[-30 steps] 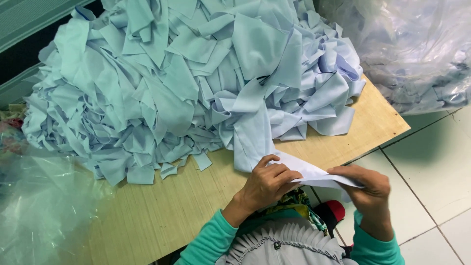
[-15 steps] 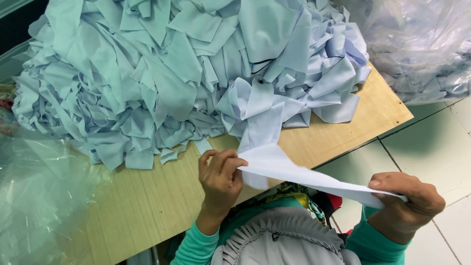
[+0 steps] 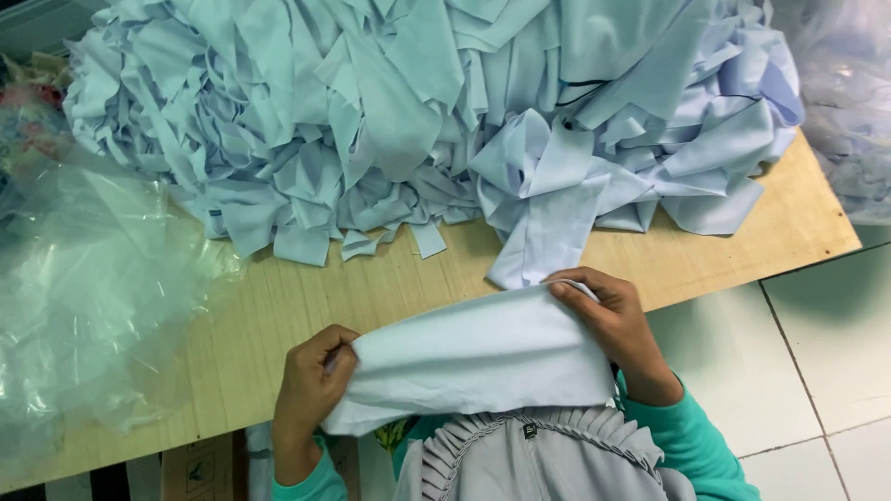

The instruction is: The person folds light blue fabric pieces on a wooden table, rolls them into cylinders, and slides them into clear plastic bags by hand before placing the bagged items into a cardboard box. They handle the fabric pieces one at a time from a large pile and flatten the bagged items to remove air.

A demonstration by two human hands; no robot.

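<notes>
Surface: light wooden desk (image 3: 278,306), its right edge over a white tiled floor (image 3: 817,353).
Background: large heap of pale blue fabric pieces (image 3: 418,111) fills the far half of the desk; one long strip (image 3: 548,232) hangs out of the heap toward the person.
Left side: clear plastic sheeting (image 3: 102,278) lies crumpled over the desk's left end.
Held item: pale blue cloth piece (image 3: 473,357), spread flat between both hands, above the near desk edge and just over the person's grey pleated garment (image 3: 538,455).
Long axis: runs left to right, tilted; the right end sits higher and farther from the person, the left end lower and nearer.
Facing: broad face of the cloth turned up toward the camera; upper edge taut, lower edge slack.
Left hand (image 3: 311,385): grip closed on the cloth's left end, fingers curled around the bunched edge.
Right hand (image 3: 608,320): grip closed on the upper right corner, fingers folded over the top edge, close beside the tip of the hanging strip.
Change since earlier frame: the cloth was a narrow folded band sloping down to the right, with the right hand low; now it is opened wide and the slope is reversed, right hand raised toward the heap.
Sleeves: teal (image 3: 687,436), visible at both wrists.
</notes>
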